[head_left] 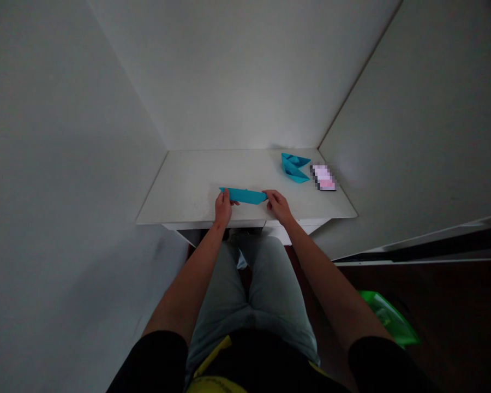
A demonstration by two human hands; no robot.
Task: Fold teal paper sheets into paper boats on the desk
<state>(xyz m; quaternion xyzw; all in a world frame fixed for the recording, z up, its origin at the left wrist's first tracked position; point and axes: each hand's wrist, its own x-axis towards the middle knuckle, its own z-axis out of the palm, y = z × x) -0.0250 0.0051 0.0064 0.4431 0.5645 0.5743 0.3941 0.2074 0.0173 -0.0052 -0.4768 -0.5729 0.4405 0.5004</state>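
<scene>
A long, narrow piece of folded blue paper [246, 196] stretches between my two hands, over the front part of the white table. My left hand [223, 208] grips its left end, thumb on top and fingers underneath. At the right end, my right hand [277, 205] pinches the paper's pointed tip between thumb and fingers. Farther back on the right, blue folded paper boats [294, 168] lie on the table, apart from both hands.
The white table [188, 180] fits between walls at its left, back and right. A phone [324, 177], its screen blurred out, lies near the table's right edge. Down on the dark floor at the right is a green plastic object [388, 316], partly behind my right arm.
</scene>
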